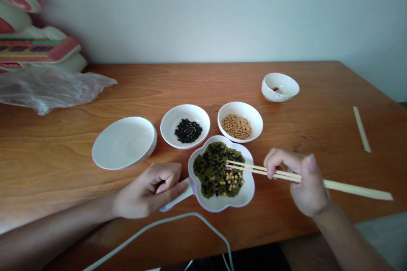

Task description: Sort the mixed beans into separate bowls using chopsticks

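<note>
My left hand is closed around the short handle of a white flower-shaped scoop with a lilac rim. Mixed beans fill its bottom: small green ones, black ones and some pale yellow ones on the right. In my right hand is a pair of wooden chopsticks, their tips over the beans near the yellow ones. Whether the tips pinch a bean cannot be made out. Just behind the scoop stand a white bowl of black beans and a white bowl of yellow soybeans.
A larger white bowl sits at the left, with nothing visible inside. Farther back, a small bowl holds a few reddish bits. A paper chopstick sleeve lies right, a plastic bag left. A white cable crosses the front.
</note>
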Tool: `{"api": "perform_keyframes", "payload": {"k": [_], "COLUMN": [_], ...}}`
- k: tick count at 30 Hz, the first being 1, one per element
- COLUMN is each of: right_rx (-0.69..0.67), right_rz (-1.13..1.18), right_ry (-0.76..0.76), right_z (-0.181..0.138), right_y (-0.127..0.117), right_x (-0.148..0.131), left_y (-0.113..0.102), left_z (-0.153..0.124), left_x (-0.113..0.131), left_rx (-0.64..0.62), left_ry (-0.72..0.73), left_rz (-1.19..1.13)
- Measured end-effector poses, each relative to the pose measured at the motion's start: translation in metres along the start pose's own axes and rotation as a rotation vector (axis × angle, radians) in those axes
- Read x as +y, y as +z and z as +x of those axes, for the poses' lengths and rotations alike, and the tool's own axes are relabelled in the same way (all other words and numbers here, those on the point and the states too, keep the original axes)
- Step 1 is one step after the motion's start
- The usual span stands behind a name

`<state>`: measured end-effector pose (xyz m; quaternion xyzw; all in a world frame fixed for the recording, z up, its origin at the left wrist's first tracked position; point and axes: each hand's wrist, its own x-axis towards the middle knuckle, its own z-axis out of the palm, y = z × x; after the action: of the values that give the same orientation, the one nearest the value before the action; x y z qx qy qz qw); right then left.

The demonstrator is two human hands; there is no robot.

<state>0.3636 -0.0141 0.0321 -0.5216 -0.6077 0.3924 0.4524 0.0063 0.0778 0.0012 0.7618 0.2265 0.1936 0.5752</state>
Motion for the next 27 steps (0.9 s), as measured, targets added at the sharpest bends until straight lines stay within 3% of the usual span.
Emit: {"api": "perform_keyframes", "payload": {"k": [10,21,27], "right_rx": [0.084,-0.042,-0.051], "right_rz": [0.024,0.021,0.004], "right_ry": [-0.060,-0.011,-0.073], "right_z": [0.001,-0.001,-0.002], "right_y": [0.002,0.000,0.002], "right_x": [-0.006,-0.003,0.000], "left_y": [0.000,0.001,0.001], "left_z": [-0.001,0.000,-0.001], "left_x": [0.001,0.002,0.002], "left_rx": [-0.008,0.000,0.007], "left_ry": [-0.011,0.001,-0.022], "left_rz": [-0.037,-0.017,-0.018]}}
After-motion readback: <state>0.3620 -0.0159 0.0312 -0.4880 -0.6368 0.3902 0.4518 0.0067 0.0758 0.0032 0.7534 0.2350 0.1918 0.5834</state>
